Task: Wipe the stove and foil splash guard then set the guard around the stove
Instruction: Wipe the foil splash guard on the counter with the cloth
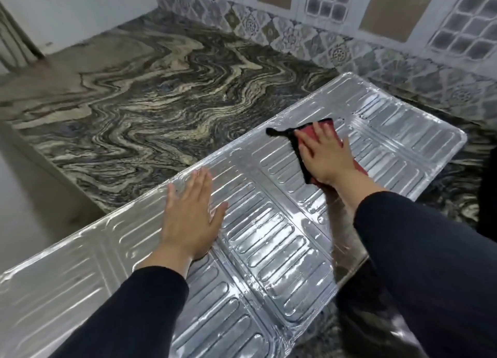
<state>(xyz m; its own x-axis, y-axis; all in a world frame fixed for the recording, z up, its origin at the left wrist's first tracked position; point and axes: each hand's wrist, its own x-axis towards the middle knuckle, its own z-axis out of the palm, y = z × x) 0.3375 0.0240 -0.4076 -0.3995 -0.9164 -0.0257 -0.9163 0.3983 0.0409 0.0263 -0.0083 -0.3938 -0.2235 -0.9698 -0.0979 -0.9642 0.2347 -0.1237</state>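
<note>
The foil splash guard (pixel 269 223) lies flat and unfolded across the marble countertop, a long ribbed silver sheet running from lower left to upper right. My left hand (pixel 191 212) rests flat on it near its far edge, fingers together and holding nothing. My right hand (pixel 322 156) presses a red cloth with a black edge (pixel 298 145) flat against the guard's right panel. The stove is out of view.
The swirled dark-and-cream marble countertop (pixel 139 110) stretches behind the guard to a patterned tile backsplash (pixel 290 32). The counter's left edge (pixel 53 169) drops off beside a pale wall. A dark object (pixel 488 191) shows at the right border.
</note>
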